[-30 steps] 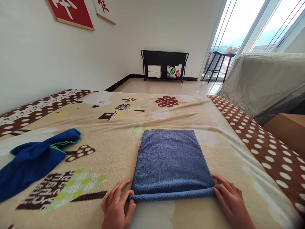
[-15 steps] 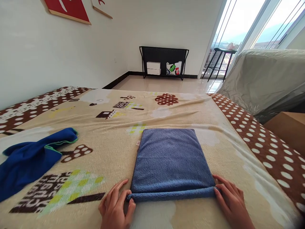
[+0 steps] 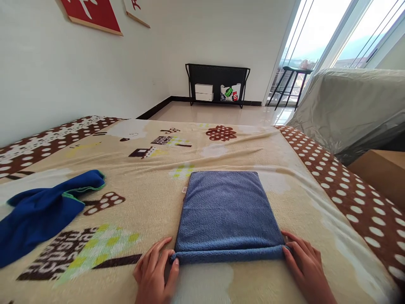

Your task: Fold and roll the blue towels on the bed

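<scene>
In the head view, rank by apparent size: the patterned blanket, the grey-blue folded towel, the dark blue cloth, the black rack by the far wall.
1. Patterned blanket.
2. Grey-blue folded towel.
3. Dark blue cloth, partly cut off at the frame edge, so its place against the towel is unsure.
4. Black rack, far away, so it looks small.

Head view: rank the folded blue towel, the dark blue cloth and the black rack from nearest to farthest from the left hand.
1. Folded blue towel: the left hand touches its rolled near edge.
2. Dark blue cloth: crumpled on the blanket, off to the left.
3. Black rack: against the far wall.

towel's (image 3: pixel 226 211) near roll thicker.
</scene>
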Demonstrator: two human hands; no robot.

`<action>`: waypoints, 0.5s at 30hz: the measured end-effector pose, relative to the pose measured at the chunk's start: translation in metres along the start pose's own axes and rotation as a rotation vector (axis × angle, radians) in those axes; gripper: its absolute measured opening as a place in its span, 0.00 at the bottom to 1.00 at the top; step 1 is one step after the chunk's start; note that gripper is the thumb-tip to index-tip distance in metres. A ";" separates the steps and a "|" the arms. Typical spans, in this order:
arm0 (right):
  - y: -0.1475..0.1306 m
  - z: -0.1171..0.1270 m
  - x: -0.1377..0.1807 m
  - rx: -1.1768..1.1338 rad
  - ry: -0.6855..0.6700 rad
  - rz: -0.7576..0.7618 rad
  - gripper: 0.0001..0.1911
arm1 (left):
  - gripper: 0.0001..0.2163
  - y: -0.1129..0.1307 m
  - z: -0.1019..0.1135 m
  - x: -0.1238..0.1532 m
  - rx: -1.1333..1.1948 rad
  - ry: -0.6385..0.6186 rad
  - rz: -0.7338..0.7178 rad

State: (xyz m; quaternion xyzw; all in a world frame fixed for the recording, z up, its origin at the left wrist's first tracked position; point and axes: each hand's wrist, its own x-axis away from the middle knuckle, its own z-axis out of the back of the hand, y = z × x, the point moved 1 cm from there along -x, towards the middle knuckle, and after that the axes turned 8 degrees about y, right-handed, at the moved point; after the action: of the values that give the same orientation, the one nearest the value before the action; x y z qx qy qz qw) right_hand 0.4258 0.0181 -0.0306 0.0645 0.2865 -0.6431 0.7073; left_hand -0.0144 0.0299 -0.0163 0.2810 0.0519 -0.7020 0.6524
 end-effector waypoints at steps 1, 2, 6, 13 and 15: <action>0.001 0.000 0.001 -0.001 0.003 0.002 0.11 | 0.08 -0.002 0.002 -0.001 0.023 0.006 -0.013; 0.002 -0.001 0.002 -0.002 0.007 0.007 0.11 | 0.08 -0.005 0.004 -0.001 0.047 0.007 -0.026; 0.008 -0.001 0.009 -0.015 0.032 0.051 0.11 | 0.08 -0.013 0.013 0.000 0.142 -0.033 -0.047; 0.017 0.003 0.020 -0.008 0.106 0.123 0.11 | 0.08 -0.022 0.019 0.009 0.150 0.081 -0.147; 0.016 0.008 0.021 -0.004 0.119 0.136 0.11 | 0.08 -0.022 0.024 0.008 0.139 0.087 -0.191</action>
State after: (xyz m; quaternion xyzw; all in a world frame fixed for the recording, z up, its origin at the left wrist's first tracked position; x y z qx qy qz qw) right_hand 0.4441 -0.0013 -0.0391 0.1203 0.3245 -0.5880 0.7311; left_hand -0.0433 0.0153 -0.0068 0.3494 0.0578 -0.7500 0.5587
